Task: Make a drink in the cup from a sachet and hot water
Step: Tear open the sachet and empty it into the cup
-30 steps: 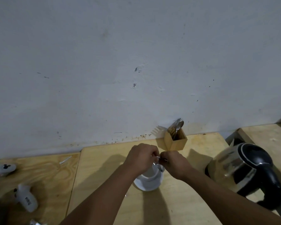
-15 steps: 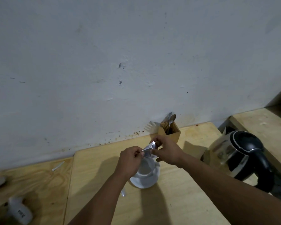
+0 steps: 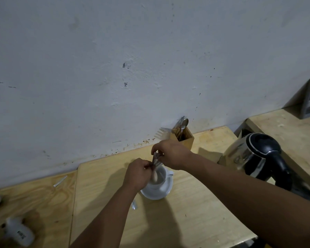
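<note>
A white cup point(image 3: 160, 177) stands on a white saucer point(image 3: 159, 192) on the wooden table point(image 3: 186, 221). Both hands hold a small silvery sachet point(image 3: 156, 161) tilted mouth-down over the cup. My left hand point(image 3: 138, 174) pinches its lower end just above the rim. My right hand point(image 3: 170, 153) grips its upper end, raised behind the cup. A pale stream of powder appears to fall into the cup. A steel and black electric kettle point(image 3: 254, 156) sits to the right of the cup.
A wooden cutlery holder point(image 3: 183, 137) with spoons and a fork stands against the wall behind my hands. A small torn strip point(image 3: 134, 204) lies left of the saucer. White objects point(image 3: 19, 233) lie at the far left. A second table point(image 3: 284, 133) lies at the right.
The sachet has gone from being held closed between both hands to being tipped over the cup. My right hand rose and my left hand dropped toward the rim. The view shifted slightly.
</note>
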